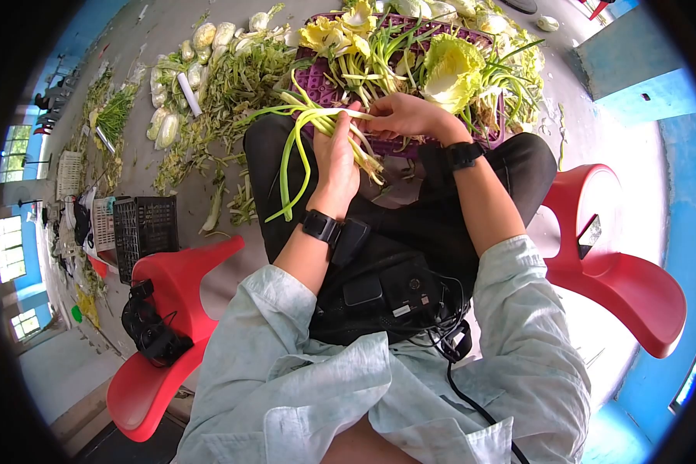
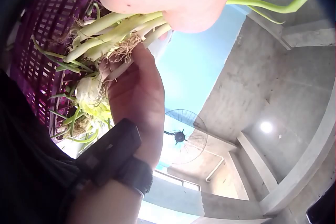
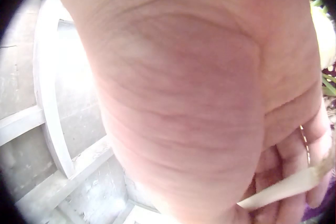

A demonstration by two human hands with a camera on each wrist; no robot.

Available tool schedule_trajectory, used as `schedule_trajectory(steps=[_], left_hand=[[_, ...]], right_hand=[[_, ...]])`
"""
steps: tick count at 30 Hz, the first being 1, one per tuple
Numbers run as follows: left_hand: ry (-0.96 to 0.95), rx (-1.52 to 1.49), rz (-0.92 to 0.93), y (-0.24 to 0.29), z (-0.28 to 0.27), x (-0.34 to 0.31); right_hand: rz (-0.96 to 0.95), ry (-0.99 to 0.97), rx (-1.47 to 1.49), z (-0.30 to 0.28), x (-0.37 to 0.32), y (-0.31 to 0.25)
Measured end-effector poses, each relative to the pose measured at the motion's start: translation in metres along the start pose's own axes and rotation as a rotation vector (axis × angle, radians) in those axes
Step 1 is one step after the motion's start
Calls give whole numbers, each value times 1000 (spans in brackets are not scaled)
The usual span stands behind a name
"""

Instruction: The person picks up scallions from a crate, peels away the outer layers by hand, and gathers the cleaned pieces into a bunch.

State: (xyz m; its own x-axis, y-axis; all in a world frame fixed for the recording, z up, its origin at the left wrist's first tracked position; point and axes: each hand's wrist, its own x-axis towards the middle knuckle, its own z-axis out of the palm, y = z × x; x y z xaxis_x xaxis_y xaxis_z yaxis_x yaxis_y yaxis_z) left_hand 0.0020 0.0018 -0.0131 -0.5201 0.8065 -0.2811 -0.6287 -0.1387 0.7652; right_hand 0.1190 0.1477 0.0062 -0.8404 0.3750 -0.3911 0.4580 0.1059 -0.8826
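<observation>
A bunch of green onions (image 1: pixel 305 117) lies across the left hand (image 1: pixel 337 164), whose thumb and fingers grip it; the green leaves hang to the left over the knee. In the left wrist view the white stalks (image 2: pixel 105 32) end in stringy roots (image 2: pixel 125 50). The right hand (image 1: pixel 411 117) pinches at the white part of a stalk beside the left fingertips. Seen from the right wrist, one white stalk (image 3: pixel 283 188) crosses below the curled fingers of the right hand (image 3: pixel 184 98).
A purple crate (image 1: pixel 314 80) beyond the knees bears more onions and yellow cabbage leaves (image 1: pixel 452 73). Trimmed greens (image 1: pixel 247 77) and whole cabbages (image 1: pixel 166 131) cover the floor at the left. Red stools (image 1: pixel 170 294) stand on both sides, with a black basket (image 1: pixel 145 224) at the left.
</observation>
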Motion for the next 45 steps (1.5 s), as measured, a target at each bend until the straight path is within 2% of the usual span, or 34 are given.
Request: schedule_trajectory(steps=[3, 6, 12, 15, 18, 21, 30, 35, 39, 45], left_hand=[[10, -8, 6, -1, 0, 0], [15, -26, 16, 0, 3, -1], [-25, -57, 27, 1, 3, -2], [-23, -52, 25, 1, 4, -2], [-19, -55, 20, 1, 4, -2], [-21, -75, 17, 1, 4, -2], [-58, -96, 6, 1, 3, -2], [-18, -53, 5, 0, 1, 0], [-3, -42, 77, -1, 4, -1], [59, 4, 158, -4, 2, 1]], right_hand=[[-8, 18, -130, -1, -1, -2], [-49, -9, 17, 2, 0, 0], [-92, 16, -200, -1, -7, -9], [-102, -5, -76, 0, 0, 0], [-160, 45, -213, 0, 0, 2], [-101, 60, -284, -1, -1, -3], [-145, 132, -214, 1, -8, -9], [-131, 54, -313, -2, 2, 5], [-145, 27, -369, 0, 3, 12], [14, -82, -495, -5, -9, -2]])
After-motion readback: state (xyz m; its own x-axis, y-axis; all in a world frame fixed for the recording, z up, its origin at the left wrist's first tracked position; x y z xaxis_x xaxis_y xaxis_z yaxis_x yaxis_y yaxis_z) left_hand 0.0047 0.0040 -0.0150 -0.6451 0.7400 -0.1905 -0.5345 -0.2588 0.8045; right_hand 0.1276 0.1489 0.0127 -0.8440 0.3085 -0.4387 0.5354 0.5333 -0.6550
